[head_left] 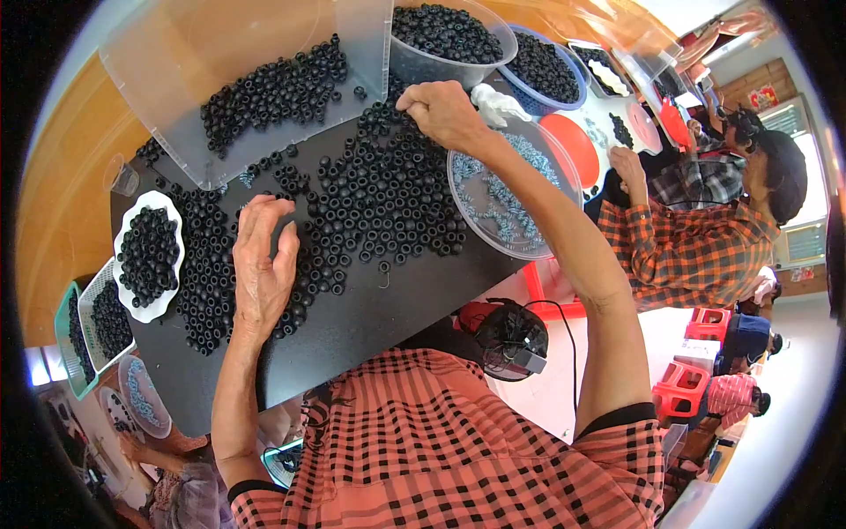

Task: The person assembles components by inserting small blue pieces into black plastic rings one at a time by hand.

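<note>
Far left: a green basket (63, 328) and a white scalloped dish (141, 304) are already filled w/ black ring beads, so part of the sorting looks done. Below them a small clear dish (132, 397) holds pale blue-grey pieces.

Left hand (263, 264) lies flat, palm down, fingers spread on the loose black beads (388, 198) on the dark surface (379, 309); its grip is open, nothing held, just pressing/raking the pile. One small metal hook (385, 279) sits apart near the surface edge.

Centre: the beads cover most of the surface, still a big unsorted spread, prob. the bulk of what's left. A tilted clear bin (176, 88) above has more beads in it, not emptied.

Right hand (445, 113) is up by the beads' top edge, fingers curled shut; can't tell if it pinches a bead. Beside it a clear bowl (564, 167) w/ pale blue-grey pieces is only partly filled. Further right, bowls of black beads (448, 33) are full. Other people sit at the right.
</note>
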A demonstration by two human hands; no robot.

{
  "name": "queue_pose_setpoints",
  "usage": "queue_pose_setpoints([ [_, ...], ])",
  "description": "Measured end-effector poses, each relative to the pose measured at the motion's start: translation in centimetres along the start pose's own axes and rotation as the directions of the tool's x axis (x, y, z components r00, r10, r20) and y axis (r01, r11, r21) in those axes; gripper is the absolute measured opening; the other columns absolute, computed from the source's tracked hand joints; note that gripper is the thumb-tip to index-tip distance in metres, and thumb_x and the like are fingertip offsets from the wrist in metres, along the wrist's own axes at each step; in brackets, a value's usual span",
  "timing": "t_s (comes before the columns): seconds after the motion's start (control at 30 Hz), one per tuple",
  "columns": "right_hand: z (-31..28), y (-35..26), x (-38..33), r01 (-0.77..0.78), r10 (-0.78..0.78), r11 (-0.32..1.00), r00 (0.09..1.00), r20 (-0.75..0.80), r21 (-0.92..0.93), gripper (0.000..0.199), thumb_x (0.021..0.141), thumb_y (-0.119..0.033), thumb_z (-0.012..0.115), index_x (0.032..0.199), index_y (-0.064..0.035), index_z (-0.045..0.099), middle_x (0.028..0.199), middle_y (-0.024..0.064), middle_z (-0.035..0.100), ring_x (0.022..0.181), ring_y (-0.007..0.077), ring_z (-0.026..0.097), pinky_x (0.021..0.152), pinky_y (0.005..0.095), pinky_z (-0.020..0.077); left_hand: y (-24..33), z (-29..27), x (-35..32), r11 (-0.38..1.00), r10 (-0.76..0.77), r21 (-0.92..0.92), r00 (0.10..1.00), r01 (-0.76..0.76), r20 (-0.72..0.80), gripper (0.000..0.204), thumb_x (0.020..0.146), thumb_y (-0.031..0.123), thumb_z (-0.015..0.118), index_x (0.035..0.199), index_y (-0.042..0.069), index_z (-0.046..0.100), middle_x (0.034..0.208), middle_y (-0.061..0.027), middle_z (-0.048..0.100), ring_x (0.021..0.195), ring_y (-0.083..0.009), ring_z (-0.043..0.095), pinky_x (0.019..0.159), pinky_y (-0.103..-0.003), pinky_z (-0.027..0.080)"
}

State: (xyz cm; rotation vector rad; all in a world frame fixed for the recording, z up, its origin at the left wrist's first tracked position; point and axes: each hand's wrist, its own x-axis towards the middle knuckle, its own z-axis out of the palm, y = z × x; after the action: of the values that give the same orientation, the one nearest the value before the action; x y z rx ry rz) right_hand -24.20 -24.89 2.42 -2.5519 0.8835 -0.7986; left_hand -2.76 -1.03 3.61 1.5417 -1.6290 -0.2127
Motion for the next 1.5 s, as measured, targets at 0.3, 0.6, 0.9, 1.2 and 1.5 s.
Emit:
queue_pose_setpoints([
  [0.3, 2.4, -1.4, 0.6, 0.185, -0.186, 0.983, 0.979, 0.084, 0.021, 0.018, 0.075, -0.007, 0.057, 0.090, -0.0031, 0.067, 0.077, 0.0129, 0.064, 0.068, 0.0261, 0.063, 0.064, 0.0345, 0.0503, 0.4, 0.6, 1.1, 0.999, 0.006, -0.041, 0.999, -0.005, 0.031, 0.016, 0.080, -0.002, 0.054, 0.097, -0.002, 0.055, 0.098, -0.0158, 0.058, 0.103, -0.0330, 0.054, 0.086, -0.038, 0.044],
  [0.6, 1.9, -2.1, 1.2, 0.022, -0.041, 0.987, 0.992, 0.119, 0.159, 0.023, 0.075, -0.008, 0.059, 0.095, -0.0001, 0.067, 0.068, 0.0121, 0.064, 0.061, 0.0160, 0.061, 0.060, 0.0295, 0.0495, -0.2, 0.6, 0.4, 0.998, -0.012, -0.057, 1.000, 0.013, 0.016, 0.015, 0.081, -0.002, 0.054, 0.096, -0.002, 0.055, 0.097, -0.0150, 0.058, 0.107, -0.0331, 0.053, 0.088, -0.039, 0.043],
  [0.9, 3.2, -2.1, 1.0, 0.121, -0.141, 0.981, 0.981, 0.133, 0.148, 0.020, 0.075, -0.010, 0.060, 0.089, 0.0020, 0.067, 0.064, 0.0101, 0.063, 0.055, 0.0162, 0.060, 0.057, 0.0286, 0.0496, -0.7, 0.5, 0.1, 0.999, -0.024, -0.038, 1.000, 0.025, 0.010, 0.015, 0.081, -0.001, 0.053, 0.096, -0.002, 0.055, 0.096, -0.0147, 0.059, 0.107, -0.0330, 0.053, 0.089, -0.039, 0.043],
  [1.2, 2.7, -0.3, 0.8, 0.178, -0.176, 0.977, 0.984, 0.023, -0.121, 0.019, 0.077, -0.005, 0.052, 0.088, -0.0019, 0.067, 0.080, 0.0171, 0.065, 0.074, 0.0356, 0.062, 0.072, 0.0393, 0.0506, -0.6, 0.7, 0.1, 0.999, -0.035, -0.039, 0.999, 0.035, 0.001, 0.012, 0.081, -0.002, 0.053, 0.093, -0.002, 0.055, 0.094, -0.0137, 0.058, 0.105, -0.0325, 0.054, 0.088, -0.039, 0.043],
  [1.5, 2.1, -1.3, 0.8, 0.076, -0.074, 0.995, 0.996, -0.042, 0.060, 0.015, 0.078, -0.007, 0.056, 0.087, -0.0016, 0.067, 0.076, 0.0153, 0.065, 0.067, 0.0311, 0.063, 0.066, 0.0363, 0.0509, -0.9, 0.9, -0.1, 0.998, -0.056, -0.036, 0.998, 0.056, 0.006, 0.011, 0.081, -0.001, 0.053, 0.092, -0.002, 0.055, 0.093, -0.0133, 0.058, 0.105, -0.0331, 0.054, 0.089, -0.039, 0.043],
])
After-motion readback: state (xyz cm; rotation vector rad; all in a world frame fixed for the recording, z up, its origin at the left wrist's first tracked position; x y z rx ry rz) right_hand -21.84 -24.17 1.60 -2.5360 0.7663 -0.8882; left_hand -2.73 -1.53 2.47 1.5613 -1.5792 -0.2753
